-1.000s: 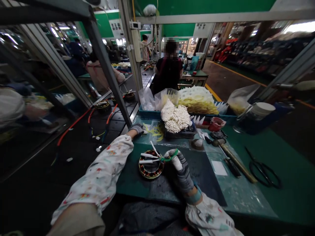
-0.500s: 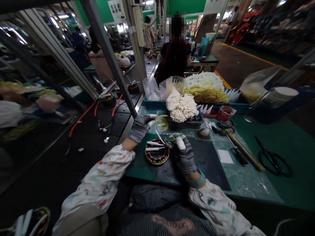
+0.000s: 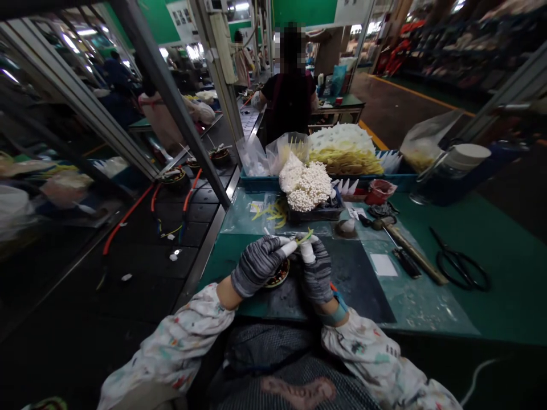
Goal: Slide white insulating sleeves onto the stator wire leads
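Observation:
My left hand point(image 3: 258, 263), in a grey striped glove with white-covered fingertips, is closed in a pinch above the wound motor stator point(image 3: 280, 277). Facing it, my right hand point(image 3: 317, 272) is gloved alike and closed too. The fingertips of both hands meet at a thin yellow-green strip point(image 3: 305, 236), possibly a sleeve or a wire. The stator lies on the dark mat point(image 3: 354, 279), largely hidden under my left hand. Loose yellow strips point(image 3: 277, 214) are scattered just behind the hands.
Behind stand a bundle of white-tipped pieces point(image 3: 310, 188) and a blue tray point(image 3: 256, 183) with yellow strips. On the right lie a hammer point(image 3: 416, 256), scissors point(image 3: 461, 270) and a clear jar point(image 3: 453, 171). Leftward runs a conveyor point(image 3: 171, 250) with stators; a person point(image 3: 290, 102) works ahead.
My left hand has come from the loose yellow strips down and right to meet my right hand. A yellow-green strip now shows between the fingertips. The whole view has shifted slightly.

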The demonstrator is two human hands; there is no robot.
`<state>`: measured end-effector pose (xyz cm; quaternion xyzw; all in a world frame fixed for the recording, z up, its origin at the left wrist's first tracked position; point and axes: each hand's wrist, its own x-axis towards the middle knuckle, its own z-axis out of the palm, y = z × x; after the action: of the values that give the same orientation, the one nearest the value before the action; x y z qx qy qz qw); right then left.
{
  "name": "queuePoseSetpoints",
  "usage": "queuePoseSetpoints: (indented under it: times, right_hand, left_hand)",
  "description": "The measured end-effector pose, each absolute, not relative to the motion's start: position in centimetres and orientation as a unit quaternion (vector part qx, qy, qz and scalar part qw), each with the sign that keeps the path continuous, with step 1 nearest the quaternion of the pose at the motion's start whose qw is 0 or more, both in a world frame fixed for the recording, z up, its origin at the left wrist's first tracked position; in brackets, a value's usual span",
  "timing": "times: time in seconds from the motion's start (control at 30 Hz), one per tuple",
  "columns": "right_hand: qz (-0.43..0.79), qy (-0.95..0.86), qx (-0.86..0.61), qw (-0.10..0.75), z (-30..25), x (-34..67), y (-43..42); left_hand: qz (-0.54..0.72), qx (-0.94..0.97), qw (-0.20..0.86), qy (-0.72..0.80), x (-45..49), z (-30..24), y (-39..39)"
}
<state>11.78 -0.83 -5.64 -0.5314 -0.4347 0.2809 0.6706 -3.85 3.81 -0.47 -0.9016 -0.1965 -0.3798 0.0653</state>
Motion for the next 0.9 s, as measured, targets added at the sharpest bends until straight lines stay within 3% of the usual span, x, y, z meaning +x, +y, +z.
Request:
queuePoseSetpoints:
  times: [0.27,0.33,0.47,0.6,0.67,0.73,0.9]
  right_hand:
    - [0.314,-0.399,-0.491,0.708,-5.8,11.2,-1.8]
    - [0.301,-0.405,-0.494,0.708,-6.3,11.0,-2.0]
    - [0.227,-0.455,-0.48,0.715,-7.9,10.2,-2.8]
    - [0.111,-0.558,-0.43,0.702,-9.3,9.5,-3.4]
    - [0.11,-0.587,-0.405,0.692,-9.4,9.5,-3.5]
    - [0.147,-0.59,-0.394,0.689,-9.2,9.8,-3.4]
    - [0.254,-0.557,-0.443,0.655,-7.7,11.3,-2.4]
  left_hand:
    - [-0.406,-0.897,0.069,-0.163,-4.2,-1.1,2.3]
    - [-0.433,-0.888,0.0,-0.156,-4.5,-0.9,2.0]
    - [-0.473,-0.799,-0.248,-0.276,-5.1,1.0,1.4]
    - [-0.407,-0.706,-0.437,-0.38,-5.0,3.1,1.5]
    - [-0.374,-0.689,-0.492,-0.377,-5.0,3.5,1.9]
    - [-0.369,-0.679,-0.509,-0.379,-5.5,3.2,2.4]
    - [-0.358,-0.684,-0.399,-0.495,-8.9,-0.7,4.6]
